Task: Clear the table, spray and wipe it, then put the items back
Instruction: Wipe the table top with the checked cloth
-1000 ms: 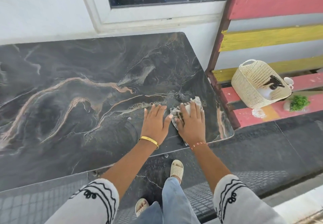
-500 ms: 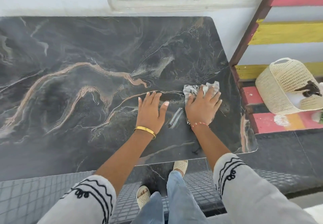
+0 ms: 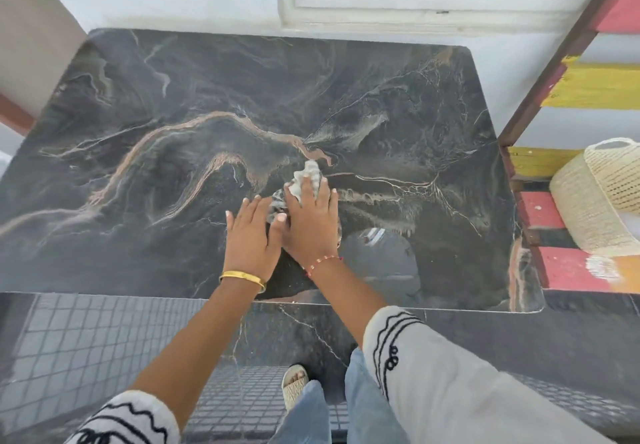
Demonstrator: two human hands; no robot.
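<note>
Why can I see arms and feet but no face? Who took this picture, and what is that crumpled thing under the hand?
The camera sits on the person's head and looks down, so you see what they see: their own arms, sleeves and feet, never their face. There is only this one view.

The big dark slab with wavy lines is the table. The crumpled thing is a cloth for wiping it. The right hand presses the cloth flat on the table with straight fingers. The left hand, with the gold bangle, lies flat on the table next to it and holds nothing.

Off to the right, a woven basket rests on a painted bench, not on the table.
</note>
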